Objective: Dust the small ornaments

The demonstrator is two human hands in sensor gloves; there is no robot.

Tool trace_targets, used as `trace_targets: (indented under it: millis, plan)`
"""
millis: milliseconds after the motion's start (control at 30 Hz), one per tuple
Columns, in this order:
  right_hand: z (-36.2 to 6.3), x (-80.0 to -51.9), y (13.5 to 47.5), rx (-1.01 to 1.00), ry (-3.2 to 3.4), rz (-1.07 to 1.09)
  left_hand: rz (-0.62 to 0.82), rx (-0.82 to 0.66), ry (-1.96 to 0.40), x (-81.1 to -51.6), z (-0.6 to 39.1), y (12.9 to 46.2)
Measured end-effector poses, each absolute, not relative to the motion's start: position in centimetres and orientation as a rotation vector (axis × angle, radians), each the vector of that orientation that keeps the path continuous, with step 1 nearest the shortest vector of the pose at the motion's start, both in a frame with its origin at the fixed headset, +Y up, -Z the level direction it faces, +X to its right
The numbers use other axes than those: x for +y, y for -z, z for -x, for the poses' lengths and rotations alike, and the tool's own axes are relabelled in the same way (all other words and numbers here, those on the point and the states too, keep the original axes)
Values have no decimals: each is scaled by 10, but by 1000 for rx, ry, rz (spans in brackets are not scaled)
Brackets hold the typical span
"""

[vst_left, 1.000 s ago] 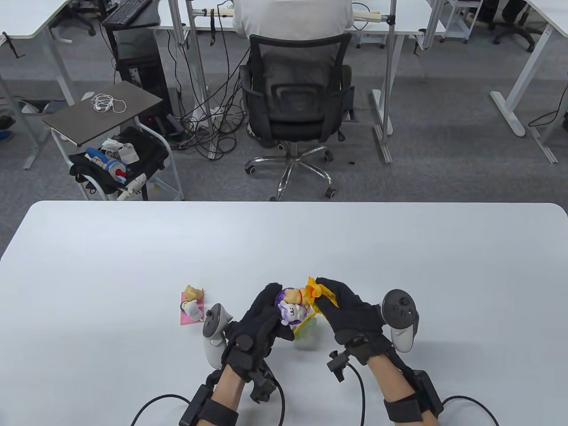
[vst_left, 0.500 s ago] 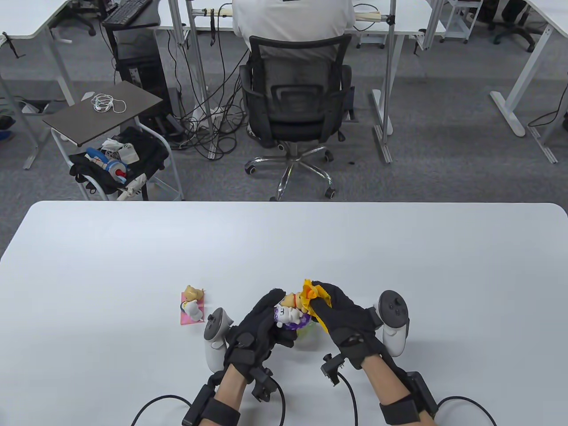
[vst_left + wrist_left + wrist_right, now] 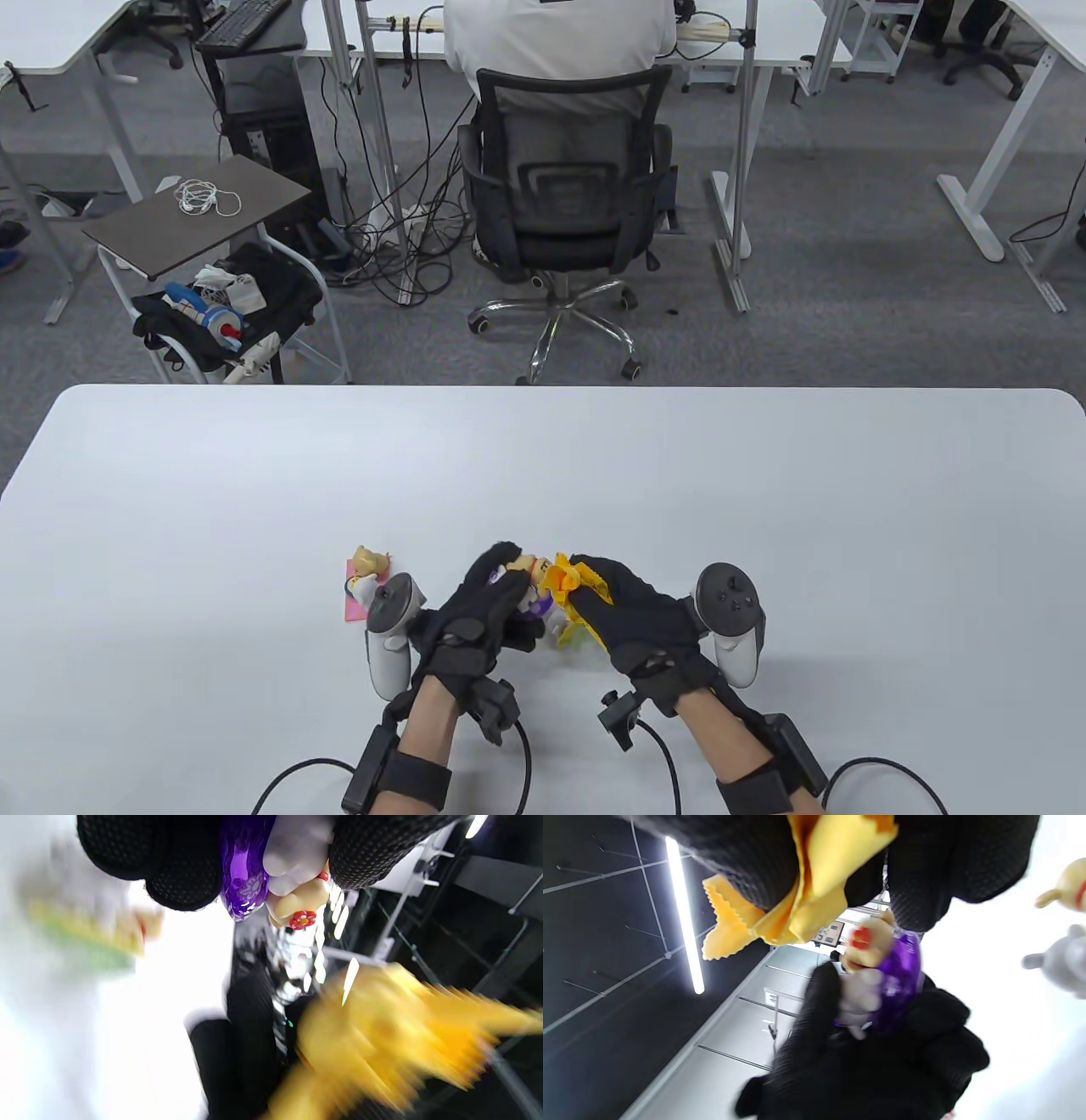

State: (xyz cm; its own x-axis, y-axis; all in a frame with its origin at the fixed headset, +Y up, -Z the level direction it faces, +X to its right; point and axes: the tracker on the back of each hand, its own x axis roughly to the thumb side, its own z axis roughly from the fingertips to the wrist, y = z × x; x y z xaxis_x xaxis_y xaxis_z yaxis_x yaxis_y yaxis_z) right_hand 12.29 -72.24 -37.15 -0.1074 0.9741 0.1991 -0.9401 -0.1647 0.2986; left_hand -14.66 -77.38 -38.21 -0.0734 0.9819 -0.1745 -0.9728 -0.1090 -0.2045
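Ornament (image 3: 533,586) with a shiny purple body, a white figure and a tan figure wearing a red flower sits lifted off the white table (image 3: 254,509), enclosed by the left hand (image 3: 475,613), whose gloved fingers and thumb curl round it from both sides. In the left wrist view the purple body and tan head poke out between the black fingertips (image 3: 186,878). Just to the right of that grip, the right hand (image 3: 638,613) pinches a bunched yellow cloth (image 3: 567,579) between thumb and curled fingers; the cloth's folded edge lies against the tan figure at the top of the ornament, though the exact contact is hard to make out. To the left of the left hand, close behind its tracker, a second ornament (image 3: 365,584) stands on the table: a tan and a white figure on a pink base
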Motion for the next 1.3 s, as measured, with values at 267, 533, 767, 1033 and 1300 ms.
trace_targets:
  millis: [267,533,767,1033,1300]
  plan:
    - [-130,-707,369,7,-1749,-451,270,268,-1010,-760,172,427]
    - [-145,-701,378,-32,-1749,-431,346,303,-766,-775,157,462]
    - [-154,-701,381,-49,-1747,-412,398,331,-665,-771,150,473]
    - [-154,-702,381,-44,-1753,-415,376,356,-495,-766,157,469]
    - [-151,-701,380,-50,-1771,-431,356,381,-465,-764,166,460]
